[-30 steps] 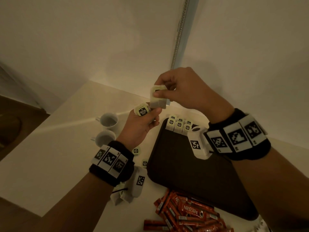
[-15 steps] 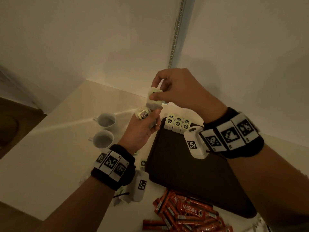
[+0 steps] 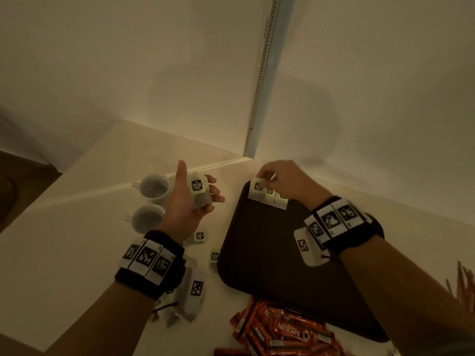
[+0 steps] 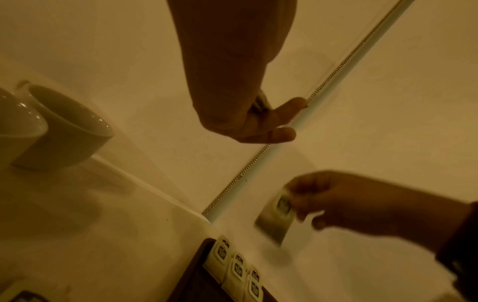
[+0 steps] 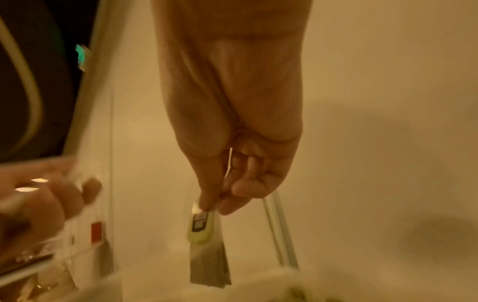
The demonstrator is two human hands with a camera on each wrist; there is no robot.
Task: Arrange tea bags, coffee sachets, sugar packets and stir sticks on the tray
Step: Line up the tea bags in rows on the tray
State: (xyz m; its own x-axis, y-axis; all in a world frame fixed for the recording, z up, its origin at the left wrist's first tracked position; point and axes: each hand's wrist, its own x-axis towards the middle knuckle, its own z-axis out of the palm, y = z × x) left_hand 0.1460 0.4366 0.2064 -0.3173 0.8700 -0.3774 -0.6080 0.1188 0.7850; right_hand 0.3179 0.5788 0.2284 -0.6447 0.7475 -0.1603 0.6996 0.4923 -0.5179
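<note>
Pinched between thumb and fingertips, a pale paper tea bag with a green tag (image 5: 207, 241) hangs from the right hand (image 3: 282, 181) over the far corner of the dark brown rectangular tray (image 3: 270, 253), by three rows of tea bags (image 3: 268, 197). The left hand (image 3: 189, 199) cradles another tagged tea bag (image 3: 199, 188), fingers loosely curled. Two white ceramic cups (image 3: 151, 201) stand just beside it; the red coffee sachets (image 3: 280, 330), perhaps a dozen, lie heaped by the tray's near edge.

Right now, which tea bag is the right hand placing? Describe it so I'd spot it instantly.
Start at the dark tray and go to its far edge, where tea bags stand in a row. It is the tea bag the right hand pinches, at the end nearest the cups.
</note>
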